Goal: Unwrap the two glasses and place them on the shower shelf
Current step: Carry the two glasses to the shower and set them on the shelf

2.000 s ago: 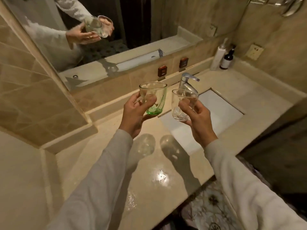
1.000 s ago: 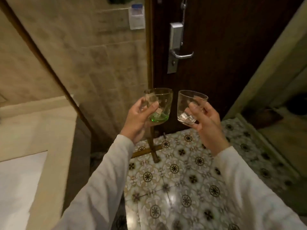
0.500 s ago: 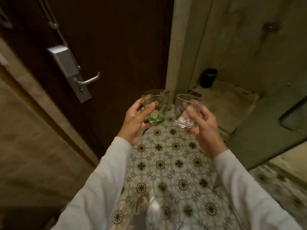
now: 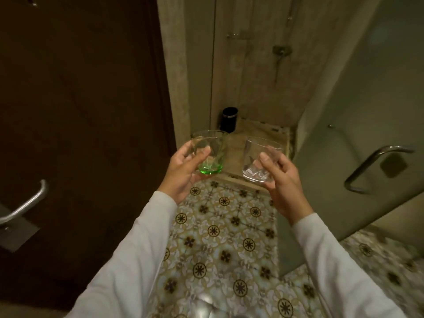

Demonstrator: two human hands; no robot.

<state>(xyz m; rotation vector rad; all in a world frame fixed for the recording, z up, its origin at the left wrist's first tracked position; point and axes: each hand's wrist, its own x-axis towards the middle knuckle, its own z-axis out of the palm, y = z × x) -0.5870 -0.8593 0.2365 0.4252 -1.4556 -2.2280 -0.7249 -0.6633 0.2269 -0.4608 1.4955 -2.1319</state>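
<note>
My left hand [image 4: 183,172] grips a bare glass with a green base [image 4: 212,154], held upright at chest height. My right hand [image 4: 283,187] grips a clear glass [image 4: 258,160], also upright and without wrapping. The two glasses are side by side, a small gap between them. Both are held in front of the open shower stall. High on the stall's back wall a thin glass shelf [image 4: 236,34] shows faintly.
A dark wooden door [image 4: 80,111] with a metal lever handle [image 4: 25,203] fills the left. The glass shower door [image 4: 367,111] with its bar handle [image 4: 371,166] stands on the right. A black cup [image 4: 228,119] sits on the shower floor. Patterned tiles [image 4: 224,237] lie underfoot.
My view has swung from the sink counter past the wooden door to the shower stall. Both hands kept their glasses, and the shower opening is now closer and centred.
</note>
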